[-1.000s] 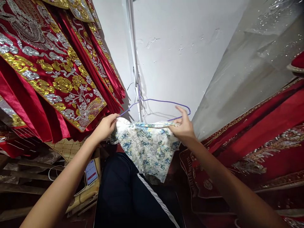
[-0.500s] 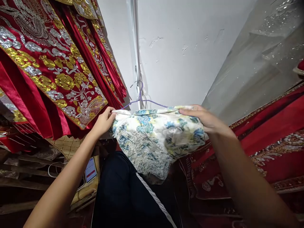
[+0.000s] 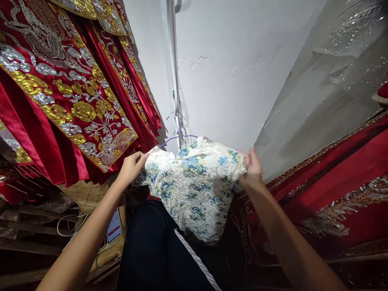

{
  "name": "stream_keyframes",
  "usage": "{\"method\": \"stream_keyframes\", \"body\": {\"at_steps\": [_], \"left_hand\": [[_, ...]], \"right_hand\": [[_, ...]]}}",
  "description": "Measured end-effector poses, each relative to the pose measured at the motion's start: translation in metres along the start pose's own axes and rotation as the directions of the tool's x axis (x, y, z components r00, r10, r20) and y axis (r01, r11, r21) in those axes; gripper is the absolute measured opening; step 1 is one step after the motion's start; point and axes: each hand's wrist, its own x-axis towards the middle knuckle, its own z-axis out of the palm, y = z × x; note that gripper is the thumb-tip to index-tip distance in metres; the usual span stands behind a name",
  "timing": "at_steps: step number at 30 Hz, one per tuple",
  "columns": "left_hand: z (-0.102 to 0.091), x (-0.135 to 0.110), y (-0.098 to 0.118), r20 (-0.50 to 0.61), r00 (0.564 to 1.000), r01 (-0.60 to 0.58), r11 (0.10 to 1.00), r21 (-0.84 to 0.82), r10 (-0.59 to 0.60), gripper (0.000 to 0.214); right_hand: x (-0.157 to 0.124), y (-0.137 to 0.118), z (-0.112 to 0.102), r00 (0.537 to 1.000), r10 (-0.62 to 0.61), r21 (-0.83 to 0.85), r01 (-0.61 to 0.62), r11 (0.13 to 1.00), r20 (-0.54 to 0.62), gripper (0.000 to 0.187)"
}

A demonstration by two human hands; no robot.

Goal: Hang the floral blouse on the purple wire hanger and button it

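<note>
A small white garment with blue and yellow flowers point(image 3: 194, 184) hangs on a purple wire hanger point(image 3: 178, 133), which is hooked on a thin vertical pole point(image 3: 173, 72) against the white wall. My left hand point(image 3: 131, 166) pinches the garment's left shoulder, fingers closed on the cloth. Its right shoulder is gripped by my right hand point(image 3: 250, 169), whose fingers curl behind the fabric. The garment covers most of the hanger; only the hook and left arm show.
Red garments with gold and silver embroidery point(image 3: 63, 93) hang close on the left. More red embroidered cloth point(image 3: 333, 190) and a sheer sequinned fabric point(image 3: 327, 81) crowd the right. Below are my dark trousers point(image 3: 151, 250), a phone point(image 3: 114, 231) and a white cable point(image 3: 68, 224).
The garment went from hanging below the bare hanger to being pulled over it. My right hand moved from the hanger's right end to the garment's right shoulder; my left hand kept its hold.
</note>
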Motion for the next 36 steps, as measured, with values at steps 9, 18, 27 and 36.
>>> {"method": "stream_keyframes", "body": {"at_steps": [9,18,27,36], "left_hand": [[-0.013,0.019,0.052,-0.368,0.920,-0.140,0.990,0.014,0.135,0.027],[-0.013,-0.012,0.097,-0.079,0.992,-0.120,0.934,-0.336,0.099,0.028],[-0.004,-0.031,0.127,0.527,0.850,0.507,0.303,-0.807,-0.018,0.038],[-0.066,-0.086,0.132,0.789,0.610,0.442,0.792,-0.420,0.078,0.034]], "right_hand": [[-0.006,-0.044,-0.014,0.989,0.066,0.164,-0.043,0.985,-0.133,0.032],[-0.013,-0.037,0.010,0.964,0.083,0.245,-0.019,0.969,-0.254,0.032],[-0.127,-0.062,0.052,0.832,-0.221,0.065,0.219,0.974,0.509,0.035],[-0.049,-0.025,0.028,0.975,-0.141,-0.319,0.190,0.929,0.173,0.053]]}}
